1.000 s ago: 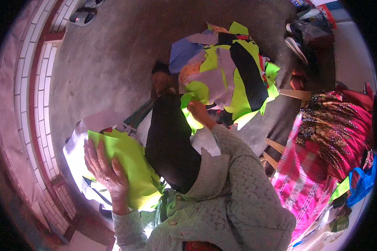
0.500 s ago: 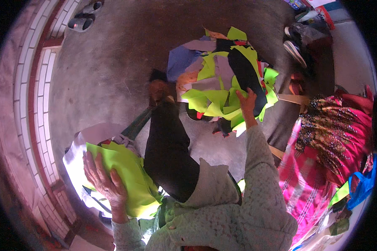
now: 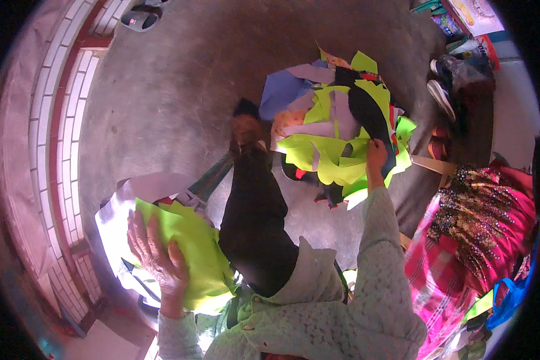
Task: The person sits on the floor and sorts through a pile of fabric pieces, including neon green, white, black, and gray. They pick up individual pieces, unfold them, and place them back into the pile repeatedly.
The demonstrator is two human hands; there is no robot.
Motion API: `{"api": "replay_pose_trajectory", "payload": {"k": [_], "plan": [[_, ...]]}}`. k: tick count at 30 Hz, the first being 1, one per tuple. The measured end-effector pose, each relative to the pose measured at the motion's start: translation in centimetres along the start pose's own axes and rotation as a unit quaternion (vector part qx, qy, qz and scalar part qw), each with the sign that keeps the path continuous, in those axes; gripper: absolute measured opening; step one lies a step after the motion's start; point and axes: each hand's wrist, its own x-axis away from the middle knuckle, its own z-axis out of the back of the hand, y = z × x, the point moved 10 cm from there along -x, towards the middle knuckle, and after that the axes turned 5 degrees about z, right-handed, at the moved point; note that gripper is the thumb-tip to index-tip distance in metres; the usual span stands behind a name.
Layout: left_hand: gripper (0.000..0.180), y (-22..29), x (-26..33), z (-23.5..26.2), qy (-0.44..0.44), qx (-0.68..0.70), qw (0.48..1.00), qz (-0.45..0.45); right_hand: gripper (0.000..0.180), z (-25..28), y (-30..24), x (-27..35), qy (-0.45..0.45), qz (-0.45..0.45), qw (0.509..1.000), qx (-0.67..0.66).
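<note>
My left hand (image 3: 156, 255) rests flat, fingers extended, on a yellow-green fabric piece (image 3: 192, 249). That piece tops a small stack with a pale grey cloth (image 3: 117, 219) at its left edge. Across from it, my right hand (image 3: 376, 161) reaches to the near right side of a heap of cloth scraps (image 3: 321, 129). Its fingers are closed on a yellow-green fabric scrap (image 3: 359, 157), beside a long black strip (image 3: 369, 114). Blue, grey and orange-brown scraps also lie in this heap.
My dark-trousered leg (image 3: 252, 210) stretches between the two piles. Pink and patterned cloths (image 3: 474, 222) hang over wooden furniture at the right, near a blue bag handle (image 3: 507, 303). Shoes (image 3: 441, 99) lie at the far right, a grey slipper (image 3: 140, 21) at the far left. White bricks (image 3: 72, 120) line the left.
The whole view has shifted, so the scene sits slightly further right. My right hand's fingers, spread on the scraps before, have closed. My left hand stays flat on its piece.
</note>
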Motion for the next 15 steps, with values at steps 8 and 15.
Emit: {"api": "replay_pose_trajectory", "payload": {"k": [8,15], "plan": [[0.048,0.0,0.0,0.6,0.018,0.019,1.000,0.011,0.031,7.6,2.1,2.9,0.104,-0.112,0.878,-0.454],[0.049,0.2,-0.1,0.9,0.040,0.006,0.999,-0.008,0.027,16.1,-2.1,2.5,0.071,-0.078,0.815,-0.570]]}}
